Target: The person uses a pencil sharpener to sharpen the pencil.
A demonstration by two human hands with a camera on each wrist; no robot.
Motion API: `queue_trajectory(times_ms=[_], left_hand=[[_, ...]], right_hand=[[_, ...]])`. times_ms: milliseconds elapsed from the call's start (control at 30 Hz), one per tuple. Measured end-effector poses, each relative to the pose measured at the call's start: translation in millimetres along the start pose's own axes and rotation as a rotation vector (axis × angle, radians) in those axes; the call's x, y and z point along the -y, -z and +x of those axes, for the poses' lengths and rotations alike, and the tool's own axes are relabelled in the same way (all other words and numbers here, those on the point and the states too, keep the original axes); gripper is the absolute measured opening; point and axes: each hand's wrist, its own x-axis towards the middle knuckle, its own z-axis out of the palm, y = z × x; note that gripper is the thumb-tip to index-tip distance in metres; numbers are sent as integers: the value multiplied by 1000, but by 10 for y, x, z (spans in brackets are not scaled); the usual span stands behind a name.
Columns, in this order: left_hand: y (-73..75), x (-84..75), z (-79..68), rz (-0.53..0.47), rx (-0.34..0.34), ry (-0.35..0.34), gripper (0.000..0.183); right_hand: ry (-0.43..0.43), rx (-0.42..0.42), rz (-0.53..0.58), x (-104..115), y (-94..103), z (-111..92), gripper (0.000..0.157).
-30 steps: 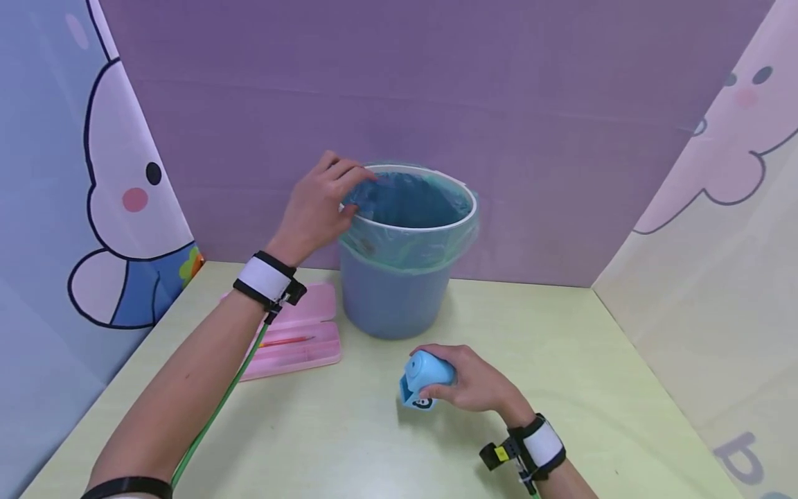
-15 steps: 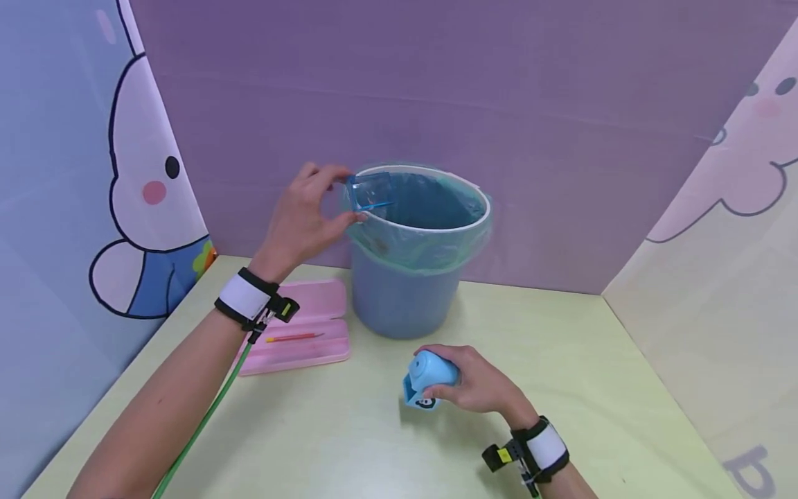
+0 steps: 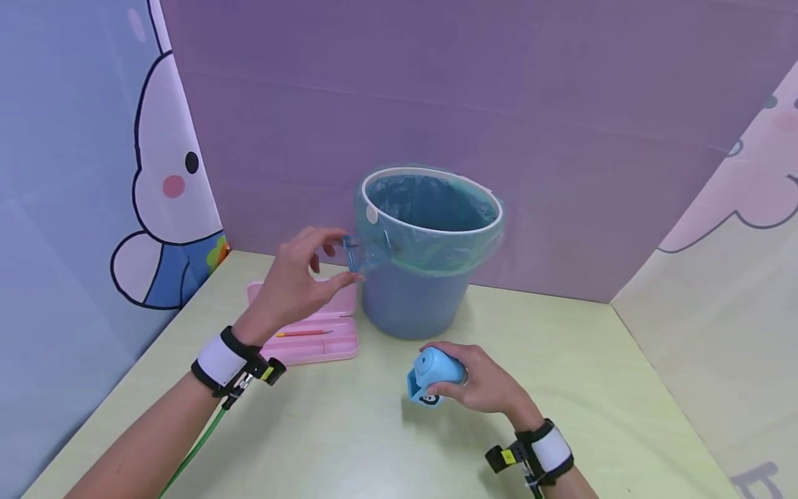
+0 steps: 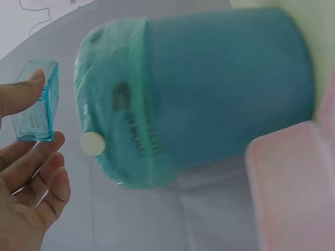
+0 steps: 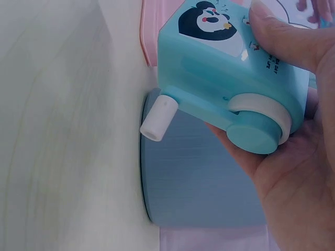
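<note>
My left hand [image 3: 289, 284] pinches a clear blue shavings drawer [image 3: 369, 254] between thumb and fingers, in front of the left side of the trash bin [image 3: 411, 308]. In the left wrist view, the drawer [image 4: 34, 117] appears tilted and see-through; I cannot make out any shavings in it. With my right hand [image 3: 483, 380] I grip a light blue crank pencil sharpener [image 3: 438, 367] low over the table. A panda picture, the crank and its white knob [image 5: 159, 117] show in the right wrist view. The sharpener's open drawer slot faces left in the head view.
A green-tinted bag [image 3: 436, 253] lines the bin and folds over its white rim. Left of the bin lies an open pink pencil case [image 3: 341, 341] holding a red pencil [image 3: 304, 333]. A purple panel [image 3: 499, 104] stands behind, with patterned panels at both sides.
My left hand has come out from over the bin's rim, moving down and toward me with the drawer. The right hand keeps its hold on the sharpener, nearly unmoved.
</note>
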Motion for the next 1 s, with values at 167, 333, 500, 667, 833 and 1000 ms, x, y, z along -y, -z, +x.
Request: queue_trajectory(times_ms=[167,333,500,667,833,1000], left_hand=[[-109,-52,-306,-65,79,40,60],[-257,-69,-548,-133,149,113,59],[-403,-72,-774,-127,240,225,57],[-511,-74,-928,-121,313,268,54],[-618,-86,-1012,-137,386,293,49],[-701,-92,-1091,-163,431,324,47]], right_hand=[[26,-18,-9,19,25,-14,60],[42,-50,-18,41,67,-2,60],[30,-60,-18,51,81,-21,58],[38,-85,-15,59,77,-12,58],[47,-95,5,43,54,-3,60],[39,-82,35,32,-8,-4,59]])
